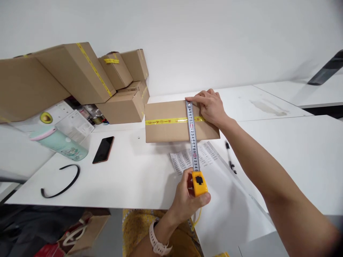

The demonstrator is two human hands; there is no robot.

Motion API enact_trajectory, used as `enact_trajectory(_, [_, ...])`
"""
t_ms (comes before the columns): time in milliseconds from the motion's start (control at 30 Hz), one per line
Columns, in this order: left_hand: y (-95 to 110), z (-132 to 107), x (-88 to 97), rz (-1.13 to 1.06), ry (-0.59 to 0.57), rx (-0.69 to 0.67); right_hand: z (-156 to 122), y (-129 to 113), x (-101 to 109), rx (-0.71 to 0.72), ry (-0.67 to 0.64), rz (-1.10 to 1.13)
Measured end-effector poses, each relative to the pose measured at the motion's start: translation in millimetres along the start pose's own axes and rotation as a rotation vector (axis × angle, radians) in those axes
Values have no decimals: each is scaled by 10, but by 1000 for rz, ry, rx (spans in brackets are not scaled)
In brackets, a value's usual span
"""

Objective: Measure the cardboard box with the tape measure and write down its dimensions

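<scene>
At the left, several brown boxes (77,75) are piled near the wall, with yellow strips on some of them. In front of these, a green cup (63,142) lies tilted, and a black band (78,173) and a dark phone (103,150) are on the white worktop (128,178).

In the middle, near the wall side, there is the single box (166,132), with a yellow strip along its top. The left hand (189,194), with a pale watch (158,244) on its wrist, is closed around the yellow case of the tape measure (199,184). The blade is drawn out across the top of this box, over the strip, and passes above a sheet (180,162) with writing.

The right hand (210,107) bends over the far edge, a finger on the blade's end; whether it pinches or only presses, I cannot tell. To the right lie a pen (229,156) and, farther, a dark object (325,69).
</scene>
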State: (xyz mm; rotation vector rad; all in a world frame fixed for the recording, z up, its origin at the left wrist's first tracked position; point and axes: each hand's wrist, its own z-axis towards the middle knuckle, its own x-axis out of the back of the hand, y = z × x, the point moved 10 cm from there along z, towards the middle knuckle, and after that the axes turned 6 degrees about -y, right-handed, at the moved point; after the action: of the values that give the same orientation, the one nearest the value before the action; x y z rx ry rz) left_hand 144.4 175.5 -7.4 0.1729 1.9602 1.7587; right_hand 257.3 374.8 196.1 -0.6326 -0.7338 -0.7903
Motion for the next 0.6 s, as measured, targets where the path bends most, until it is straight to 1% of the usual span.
enact_trajectory(100, [8, -96, -15, -53, -10, -17, -17, 15, 24, -55, 33, -51])
enact_trajectory(167, [1, -222, -19, -86, -3, -37, -70, -12, 35, -68, 53, -102])
enact_trajectory(233, [-32, -371, -26, -93, 2, -43, -181, -78, 27, -56, 70, -150])
enact_trajectory(300, [-101, -511, -41, -77, -11, -17, -365, -154, 1, -43, 99, -178])
enact_trajectory(367, [-184, -626, -55, -50, -35, 29, -608, -221, -58, -37, 126, -182])
enact_trajectory(433, [-239, -720, -54, -29, -51, 63, -858, -278, -172, -25, 96, -159])
enact_trajectory(500, [-262, -801, -44, -11, -59, 96, -1070, -315, -271, -22, 32, -105])
enact_trajectory(533, [-269, -839, -46, 5, -67, 118, -1154, -319, -269, -36, 16, -62])
enact_trajectory(567, [-278, -877, -53, 27, -82, 148, -1225, -308, -212, -67, 27, -3])
enact_trajectory(600, [-290, -916, -63, 62, -101, 183, -1284, -280, -108, -113, 61, 75])
